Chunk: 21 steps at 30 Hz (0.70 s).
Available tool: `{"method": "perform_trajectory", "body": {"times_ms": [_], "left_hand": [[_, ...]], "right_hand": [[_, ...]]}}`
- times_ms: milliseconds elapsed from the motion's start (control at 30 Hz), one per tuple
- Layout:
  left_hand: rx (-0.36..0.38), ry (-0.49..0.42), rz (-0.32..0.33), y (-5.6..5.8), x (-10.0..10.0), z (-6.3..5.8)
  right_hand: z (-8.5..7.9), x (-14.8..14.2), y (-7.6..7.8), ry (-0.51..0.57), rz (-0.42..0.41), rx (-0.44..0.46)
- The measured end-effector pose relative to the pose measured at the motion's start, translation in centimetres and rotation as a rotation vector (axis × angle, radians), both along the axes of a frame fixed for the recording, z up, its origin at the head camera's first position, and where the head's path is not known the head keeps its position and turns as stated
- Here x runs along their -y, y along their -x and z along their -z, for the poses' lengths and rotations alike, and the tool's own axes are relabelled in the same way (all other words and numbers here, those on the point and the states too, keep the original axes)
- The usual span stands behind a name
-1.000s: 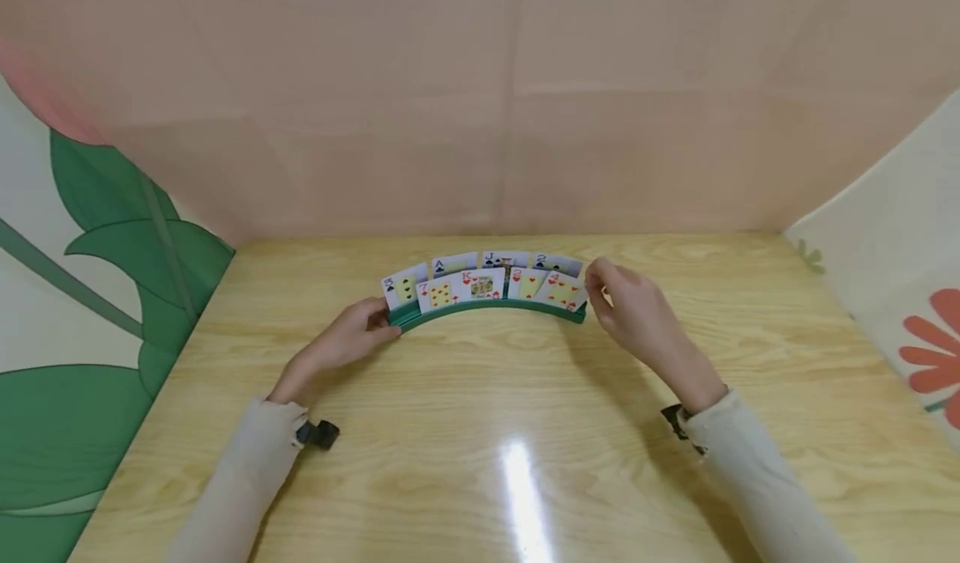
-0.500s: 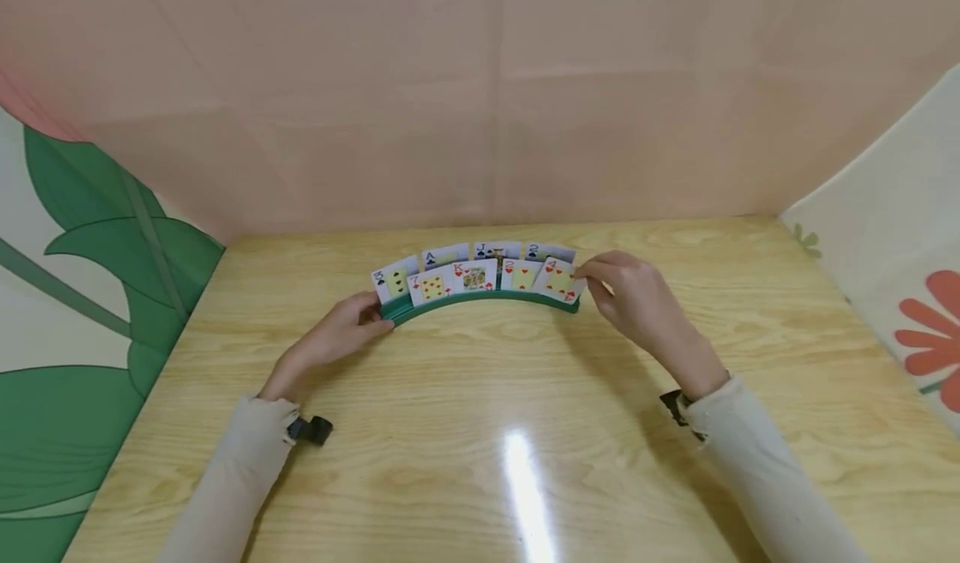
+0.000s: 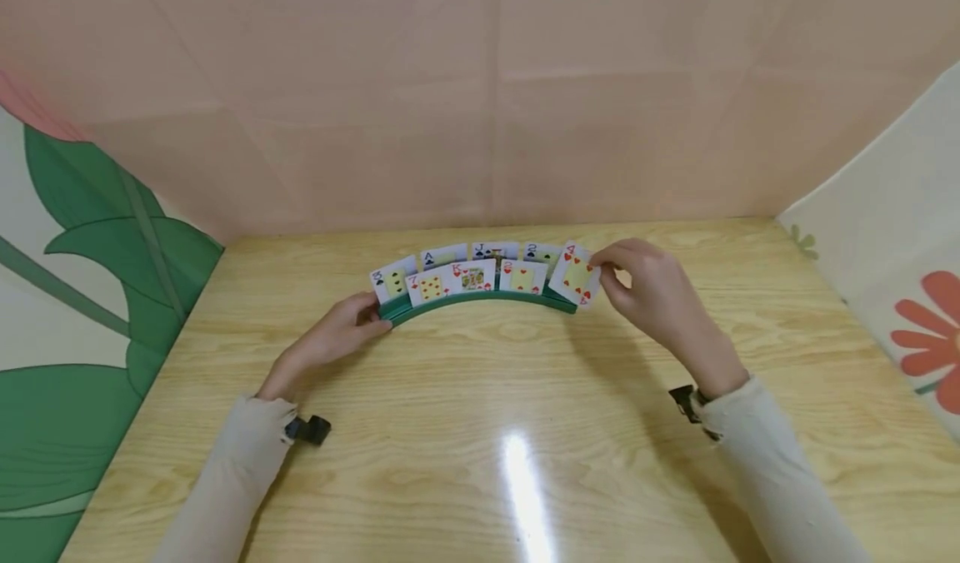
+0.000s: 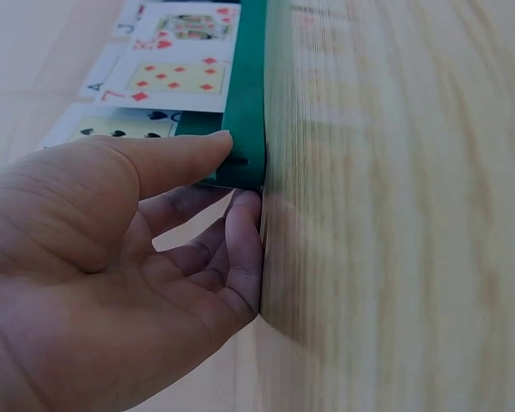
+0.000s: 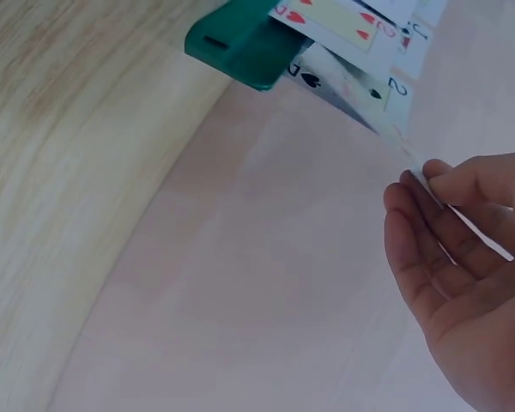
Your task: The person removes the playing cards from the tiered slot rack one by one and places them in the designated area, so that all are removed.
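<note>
A curved green card holder stands on the table with playing cards in two rows. My left hand grips its left end, the thumb on the front and the fingers tucked behind. At the other end my right hand pinches the upper right edge of a four of hearts between thumb and fingertips. This card is tilted and raised above its neighbours; in the right wrist view it shows nearly edge-on. Left of it in the front row are a two of hearts, a king and a seven of diamonds.
Behind them stand an ace, a jack and a two of spades, with another spade card at the left end. The wood-grain table meets a pink cloth backdrop. Printed panels flank both sides.
My right hand has taken hold of the four of hearts and drawn it up and to the right, away from the two of hearts. My left hand keeps its grip on the holder.
</note>
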<state>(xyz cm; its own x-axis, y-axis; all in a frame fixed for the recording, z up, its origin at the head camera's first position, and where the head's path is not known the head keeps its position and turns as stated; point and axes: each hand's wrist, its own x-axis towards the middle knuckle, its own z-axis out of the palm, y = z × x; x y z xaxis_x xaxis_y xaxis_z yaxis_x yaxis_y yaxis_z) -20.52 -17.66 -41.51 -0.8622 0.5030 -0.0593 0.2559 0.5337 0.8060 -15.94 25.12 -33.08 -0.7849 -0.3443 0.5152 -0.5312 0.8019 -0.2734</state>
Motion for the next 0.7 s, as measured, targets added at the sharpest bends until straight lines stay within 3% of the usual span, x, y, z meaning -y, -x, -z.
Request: {"method": "perform_trajectory", "body": {"times_ms": [300, 700], "left_hand": [[0.008, -0.001, -0.008, 0.0, -0.2, -0.2], [0.017, 0.004, -0.012, -0.2, -0.3, -0.1]], "right_hand": [[-0.8, -0.3, -0.3, 0.042, -0.045, -0.073], [-1.5, -1.1, -0.5, 0.154, 0.012, -0.074]]}}
